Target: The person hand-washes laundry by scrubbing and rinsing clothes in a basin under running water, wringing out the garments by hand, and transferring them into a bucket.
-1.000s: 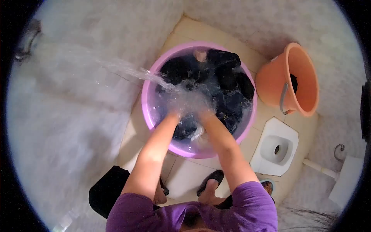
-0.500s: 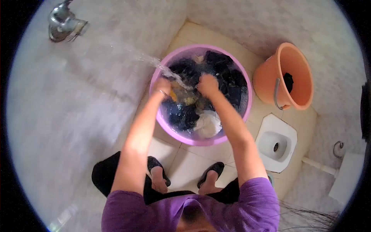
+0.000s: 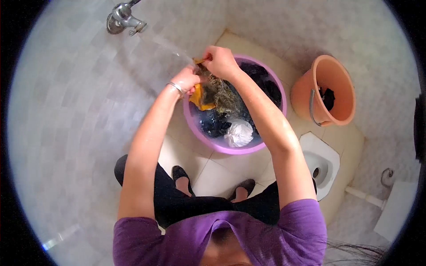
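Observation:
My left hand (image 3: pixel 186 80), with a bangle at its wrist, is closed on a wet patterned garment (image 3: pixel 224 97) with yellow-orange edging. Higher up on the same cloth, my right hand (image 3: pixel 220 62) pinches its top end. Both hands are over the left rim of a pinkish-purple tub (image 3: pixel 230 151), and the garment's lower part hangs into it. Dark wet clothes (image 3: pixel 262 84) fill much of the tub. A white bunched cloth (image 3: pixel 239 133) lies near its front. Water (image 3: pixel 166 46) streams from the wall tap (image 3: pixel 126 18) towards the garment.
An orange bucket (image 3: pixel 304 97) with dark cloth inside stands right of the tub. A squat toilet (image 3: pixel 330 166) is set in the tiled floor at the right, near a pipe (image 3: pixel 366 197) and a white box (image 3: pixel 399 210). Walls rise on the left and behind.
Both hands have risen from inside the tub towards the tap, lifting the patterned garment out of the wet clothes. My view has shifted, so the tap appears further right.

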`<state>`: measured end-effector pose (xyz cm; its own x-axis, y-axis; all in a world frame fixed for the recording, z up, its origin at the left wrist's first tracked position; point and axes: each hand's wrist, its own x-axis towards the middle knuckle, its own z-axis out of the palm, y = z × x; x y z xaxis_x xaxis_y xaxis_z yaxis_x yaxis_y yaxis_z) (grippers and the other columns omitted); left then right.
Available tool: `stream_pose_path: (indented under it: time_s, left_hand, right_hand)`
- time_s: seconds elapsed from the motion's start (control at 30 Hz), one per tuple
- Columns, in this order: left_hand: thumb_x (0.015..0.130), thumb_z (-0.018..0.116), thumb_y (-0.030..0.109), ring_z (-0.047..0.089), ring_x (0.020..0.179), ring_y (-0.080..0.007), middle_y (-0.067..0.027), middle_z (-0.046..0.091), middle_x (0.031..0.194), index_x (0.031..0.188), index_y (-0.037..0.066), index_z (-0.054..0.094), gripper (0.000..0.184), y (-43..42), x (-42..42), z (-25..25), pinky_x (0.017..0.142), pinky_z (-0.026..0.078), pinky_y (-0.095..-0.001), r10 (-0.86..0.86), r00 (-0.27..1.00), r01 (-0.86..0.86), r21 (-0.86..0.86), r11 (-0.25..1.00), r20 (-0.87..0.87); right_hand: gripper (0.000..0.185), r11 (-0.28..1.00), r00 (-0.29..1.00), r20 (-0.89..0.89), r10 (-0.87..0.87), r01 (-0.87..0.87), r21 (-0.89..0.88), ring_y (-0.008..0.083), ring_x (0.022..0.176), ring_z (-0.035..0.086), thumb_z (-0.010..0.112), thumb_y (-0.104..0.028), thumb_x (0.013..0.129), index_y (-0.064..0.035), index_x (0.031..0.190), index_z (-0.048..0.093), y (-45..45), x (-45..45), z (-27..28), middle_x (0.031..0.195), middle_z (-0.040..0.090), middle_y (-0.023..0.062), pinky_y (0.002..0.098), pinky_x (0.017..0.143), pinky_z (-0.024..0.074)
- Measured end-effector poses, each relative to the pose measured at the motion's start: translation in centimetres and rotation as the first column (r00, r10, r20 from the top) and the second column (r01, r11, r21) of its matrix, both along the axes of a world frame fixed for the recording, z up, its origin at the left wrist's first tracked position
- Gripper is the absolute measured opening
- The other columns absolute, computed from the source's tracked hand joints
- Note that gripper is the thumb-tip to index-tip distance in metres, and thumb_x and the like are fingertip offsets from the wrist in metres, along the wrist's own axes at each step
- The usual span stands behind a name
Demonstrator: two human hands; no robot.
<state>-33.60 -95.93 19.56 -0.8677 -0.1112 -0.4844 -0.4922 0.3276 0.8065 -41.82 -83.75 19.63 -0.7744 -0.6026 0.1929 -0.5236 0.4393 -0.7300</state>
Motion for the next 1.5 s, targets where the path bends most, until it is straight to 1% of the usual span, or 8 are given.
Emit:
stream_pose_path:
  time_s: [0.2,0.37,0.7,0.93,1.07,1.17,1.27,1.5]
  left_hand:
    - [0.077,0.049,0.009,0.039,0.033,-0.0082,-0.0016,0.044,0.049,0.077,0.001,0.050,0.009,4.3,0.8,0.4,0.028,0.028,-0.0221,0.487,0.859,-0.406,0.370,0.836,-0.157]
    - [0.077,0.048,0.007,0.041,0.037,-0.0077,-0.0048,0.049,0.059,0.084,0.001,0.049,0.009,6.2,2.2,6.5,0.030,0.030,-0.0200,0.634,0.728,-0.365,0.635,0.681,-0.262]
    - [0.080,0.048,0.013,0.055,0.057,-0.0134,-0.0061,0.057,0.081,0.099,0.004,0.050,0.022,0.0,9.3,5.9,0.046,0.044,-0.0217,0.616,0.679,-0.393,0.510,0.765,-0.401]
    - [0.067,0.052,0.062,0.021,0.118,-0.0460,-0.0140,0.026,0.132,0.129,0.013,0.025,0.083,1.8,5.9,-7.4,0.081,0.026,-0.0678,0.291,0.915,-0.314,0.946,0.080,0.279]
    - [0.070,0.064,0.038,0.028,0.121,-0.0253,-0.0080,0.031,0.130,0.129,0.015,0.024,0.076,4.8,3.9,-9.2,0.099,0.024,-0.0431,0.241,0.831,-0.038,0.380,0.924,-0.502]
    - [0.083,0.045,0.032,0.051,0.102,-0.0193,-0.0070,0.052,0.111,0.115,0.011,0.044,0.039,5.2,3.1,-11.7,0.085,0.043,-0.0349,0.610,0.792,0.049,0.999,-0.024,-0.024]
    - [0.082,0.036,0.023,0.056,0.090,-0.0232,-0.0090,0.058,0.098,0.102,0.007,0.053,0.032,5.4,4.0,-7.3,0.073,0.049,-0.0374,0.675,0.671,-0.325,0.940,-0.104,0.306]
    - [0.080,0.035,0.028,0.058,0.084,-0.0208,-0.0065,0.060,0.091,0.093,0.007,0.057,0.034,6.0,3.7,-4.5,0.065,0.049,-0.0364,0.637,0.741,0.015,0.944,-0.331,0.211]
  right_hand:
    - [0.059,0.873,0.776,0.437,0.455,-0.291,-0.391,0.0211,0.108,0.046,0.068,-0.023,0.067,-0.0024,0.118,0.045,6.5,-0.1,-1.5,0.117,0.049,0.0139,0.0302,0.089,0.0367]
    - [0.139,0.979,0.957,0.291,-0.001,-0.058,0.194,0.0374,0.128,-0.001,0.076,-0.056,0.031,-0.0146,0.134,-0.006,7.1,4.5,-12.9,0.136,-0.001,0.0262,0.0630,0.093,0.0050]
    - [0.034,0.983,0.986,0.162,0.031,-0.060,0.173,0.0332,0.092,0.054,0.064,-0.019,0.055,0.0043,0.080,0.061,1.4,-0.1,-3.4,0.091,0.059,0.0211,0.0423,0.080,0.0430]
    - [0.038,0.961,0.961,-0.115,0.251,-0.233,0.152,0.0351,0.093,0.051,0.062,-0.021,0.053,0.0056,0.079,0.059,0.7,3.7,4.9,0.095,0.055,0.0251,0.0343,0.083,0.0415]
    - [0.045,0.913,0.864,0.314,0.393,-0.409,-0.018,0.0304,0.085,0.056,0.062,-0.017,0.051,0.0085,0.087,0.055,2.8,6.5,6.0,0.083,0.058,0.0192,0.0312,0.080,0.0420]
    - [0.030,0.882,0.508,0.730,0.456,-0.152,-0.446,0.0193,0.077,0.059,0.062,-0.016,0.067,0.0043,0.089,0.058,3.7,2.6,2.5,0.083,0.061,0.0122,0.0308,0.072,0.0461]
    - [0.027,0.876,0.389,0.871,0.299,0.249,-0.412,0.0189,0.072,0.059,0.059,-0.022,0.076,0.0023,0.089,0.059,4.1,-2.4,-0.7,0.083,0.062,0.0096,0.0314,0.068,0.0480]
    - [0.071,0.338,0.230,0.521,0.822,0.540,-0.771,0.0224,0.108,0.045,0.049,-0.059,0.072,-0.0075,0.121,0.041,1.9,2.8,-9.7,0.118,0.048,0.0072,0.0356,0.093,0.0351]
